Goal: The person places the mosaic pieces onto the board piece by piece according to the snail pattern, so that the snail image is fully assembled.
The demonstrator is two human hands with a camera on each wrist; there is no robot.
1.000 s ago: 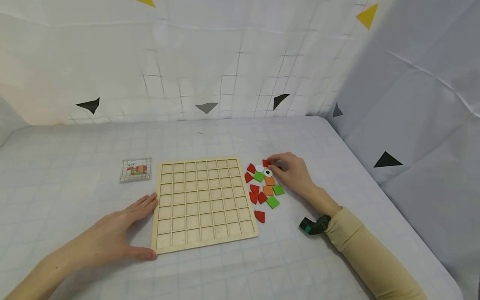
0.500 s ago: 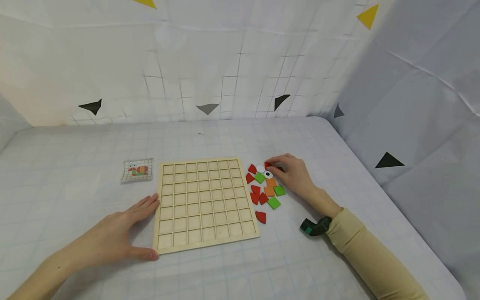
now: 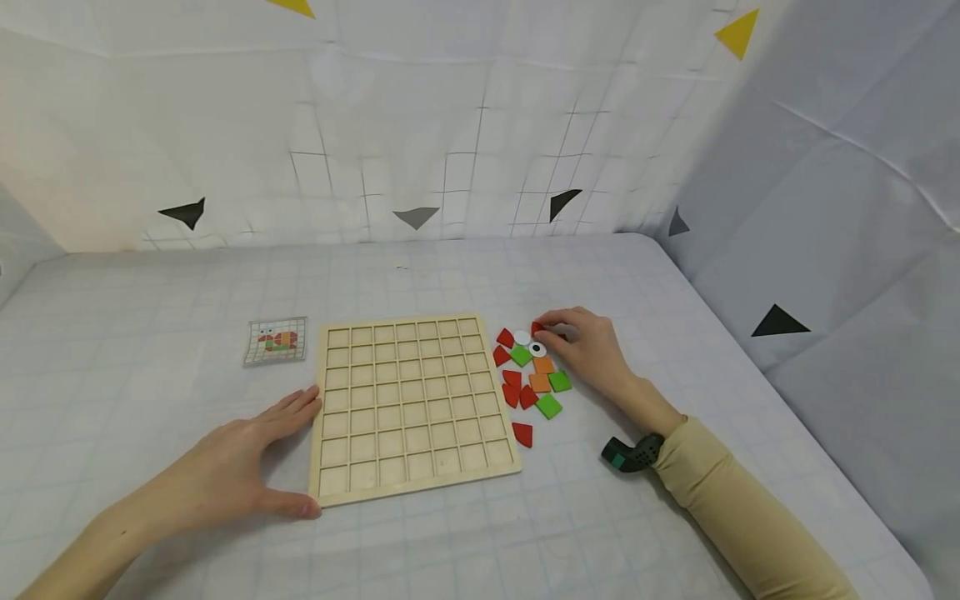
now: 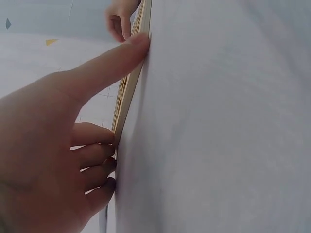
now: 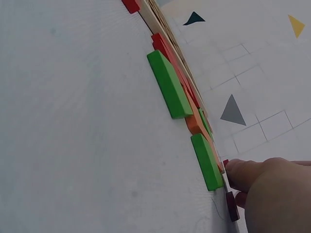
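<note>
In the head view my left hand (image 3: 232, 467) lies at the left edge of a square wooden grid board (image 3: 412, 408), thumb at the near corner and fingertips farther up the edge. Its fingers are extended; the left wrist view shows the thumb (image 4: 112, 63) against the board's side. My right hand (image 3: 588, 346) is at the far end of the loose tiles, right of the board. Its thumb and forefinger pinch a red quarter-circle tile (image 3: 536, 328), partly hidden by the fingertips. Under that hand, a dark red tile (image 5: 233, 206) shows in the right wrist view.
Beside the board lie red quarter-circles (image 3: 522, 434), green squares (image 3: 549, 407), orange squares (image 3: 540, 383), a white disc (image 3: 522, 337) and an eye disc (image 3: 537, 349). A picture card (image 3: 276, 341) with a coloured figure lies left of the board. Fabric walls (image 3: 405, 125) stand behind and right.
The whole head view has shifted slightly, moving the board and tiles a little rightward in it. Both hands keep nearly the same places, the right one still at the far red tile.
</note>
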